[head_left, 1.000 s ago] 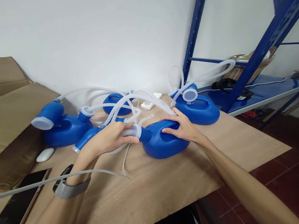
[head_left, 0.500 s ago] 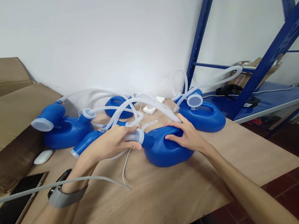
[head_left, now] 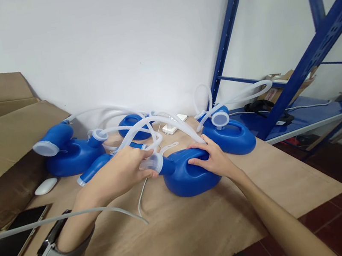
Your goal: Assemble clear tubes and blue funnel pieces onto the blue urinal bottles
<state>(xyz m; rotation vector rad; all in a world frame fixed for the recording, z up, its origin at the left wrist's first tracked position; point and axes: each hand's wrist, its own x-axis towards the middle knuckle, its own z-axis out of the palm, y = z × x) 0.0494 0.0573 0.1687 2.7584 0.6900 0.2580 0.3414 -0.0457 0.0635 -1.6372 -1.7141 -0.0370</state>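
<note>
Gripping a clear plastic connector [head_left: 152, 163] between thumb and fingers, the left hand [head_left: 118, 173] holds it at the mouth of the blue plastic bottle [head_left: 194, 180], which rests on the wooden table [head_left: 175, 239] just below the centre of the frame. The right hand [head_left: 213, 160] is curled over that bottle's handle, thumb in the recess. One translucent hose [head_left: 157, 121] arches over the middle of the frame and comes down beside the right fingers; whether they touch it, I cannot tell.

As far as progress shows, the connector is already lined up with the neck and appears to meet it, but whether it is fully seated cannot be told. With both hands on this bottle, the work on it looks unfinished. At centre right, another blue bottle [head_left: 232, 137] carries a clear-lidded mouth and hose; at centre left, a third bottle [head_left: 73, 158] stands beneath a blue angled spout [head_left: 58, 137]. Neither is being handled.
</note>
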